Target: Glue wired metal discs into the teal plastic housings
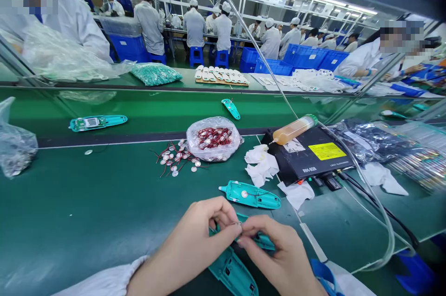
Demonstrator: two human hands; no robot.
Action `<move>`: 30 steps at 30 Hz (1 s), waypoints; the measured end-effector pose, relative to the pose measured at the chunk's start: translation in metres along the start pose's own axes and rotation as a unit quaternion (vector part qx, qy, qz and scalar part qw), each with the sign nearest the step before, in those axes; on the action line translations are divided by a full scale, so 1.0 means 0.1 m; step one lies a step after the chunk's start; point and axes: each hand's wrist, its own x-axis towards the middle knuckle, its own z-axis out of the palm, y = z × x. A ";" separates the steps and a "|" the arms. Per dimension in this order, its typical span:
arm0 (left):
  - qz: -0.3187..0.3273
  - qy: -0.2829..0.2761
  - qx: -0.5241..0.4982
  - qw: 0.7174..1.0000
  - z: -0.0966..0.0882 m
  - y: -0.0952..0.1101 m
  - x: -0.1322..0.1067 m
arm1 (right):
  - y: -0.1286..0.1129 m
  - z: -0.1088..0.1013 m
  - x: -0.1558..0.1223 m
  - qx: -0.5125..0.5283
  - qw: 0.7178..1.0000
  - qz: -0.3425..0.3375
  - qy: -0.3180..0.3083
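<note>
My left hand [200, 233] and my right hand [280, 247] meet low in the middle of the head view, thumbs and fingertips pinched together. A small shiny bit shows between the fingertips; what it is stays hidden. Beneath the hands lie teal plastic shell halves [232, 272], partly covered by them. Just beyond sits another teal shell [254, 195], open side up, with a round metal disc [244, 194] in it. Farther off, several silver discs with red wires [173, 158] are spread beside a clear plastic bag [228, 151] full of the same kind.
At right, an amber-filled syringe [294, 129] rests on a black RH-928 box [306, 169], with crumpled tissues [262, 166], hoses and cables around. Behind runs a green belt [167, 106] carrying teal shells [109, 121]. Co-workers in white sit beyond.
</note>
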 end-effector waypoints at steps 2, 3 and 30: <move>-0.015 -0.003 0.004 1.000 -0.01 -0.12 -0.07 | 0.02 0.04 -0.03 0.000 0.999 -0.010 -0.034; -0.021 0.001 0.017 1.000 -0.03 -0.17 -0.11 | 0.03 0.06 -0.05 -0.008 0.998 -0.026 -0.052; 0.080 0.153 0.158 0.972 -0.17 -0.62 -0.35 | 0.06 0.37 -0.32 -0.177 0.983 -0.008 -0.054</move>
